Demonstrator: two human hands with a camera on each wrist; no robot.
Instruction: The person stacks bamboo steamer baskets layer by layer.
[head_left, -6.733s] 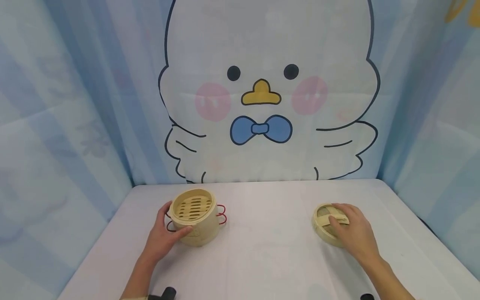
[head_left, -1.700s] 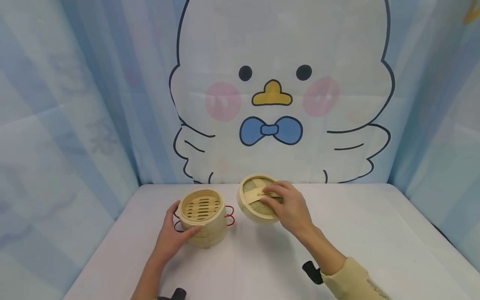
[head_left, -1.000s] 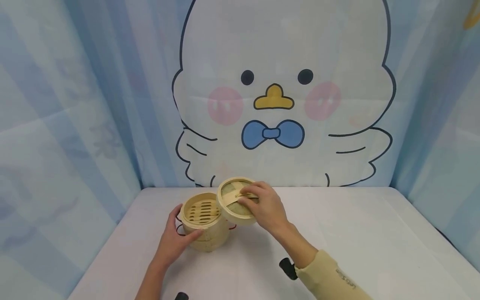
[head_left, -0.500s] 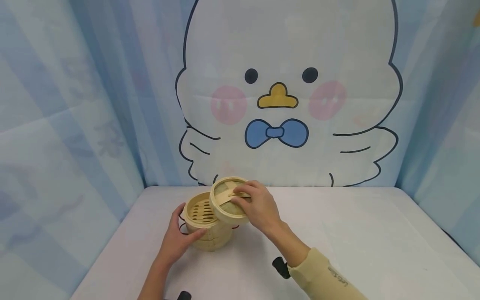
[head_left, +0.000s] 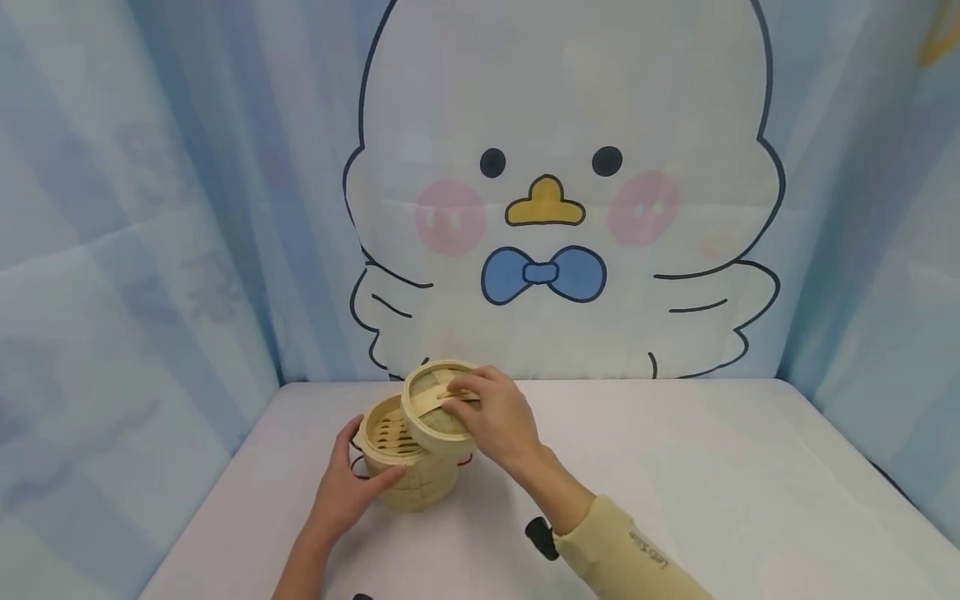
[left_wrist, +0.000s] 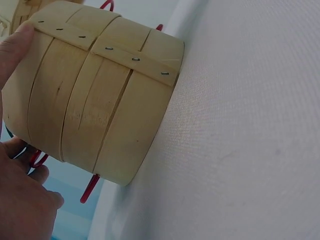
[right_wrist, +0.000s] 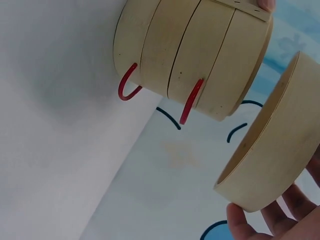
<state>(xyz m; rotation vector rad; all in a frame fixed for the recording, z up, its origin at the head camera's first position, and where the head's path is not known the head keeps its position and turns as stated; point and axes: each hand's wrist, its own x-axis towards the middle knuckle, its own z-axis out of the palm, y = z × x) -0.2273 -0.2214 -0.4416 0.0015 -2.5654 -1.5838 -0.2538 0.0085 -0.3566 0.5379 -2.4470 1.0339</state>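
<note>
A stacked bamboo steamer [head_left: 417,490] with a slatted top tray stands on the table, left of centre. My left hand [head_left: 347,492] holds its left side, thumb across the front near the rim. Red loop handles [right_wrist: 190,102] stick out from its sides. Over the steamer's right part, my right hand [head_left: 501,422] pinches the strap on top of the round bamboo lid [head_left: 424,382]. The lid is tilted, and the right wrist view shows a gap between it and the steamer's rim. From the head view, the lid hides part of the slatted tray.
A white cloth covers the table [head_left: 660,492]. Behind it hangs a pale blue curtain [head_left: 547,325] printed with a cartoon bird; more curtain [head_left: 135,292] hangs at the sides. A black device [head_left: 542,538] sits at my right wrist.
My right hand has lifted the lid from the table's right side and carried it left, over the steamer's right part. My left hand has kept its hold on the steamer.
</note>
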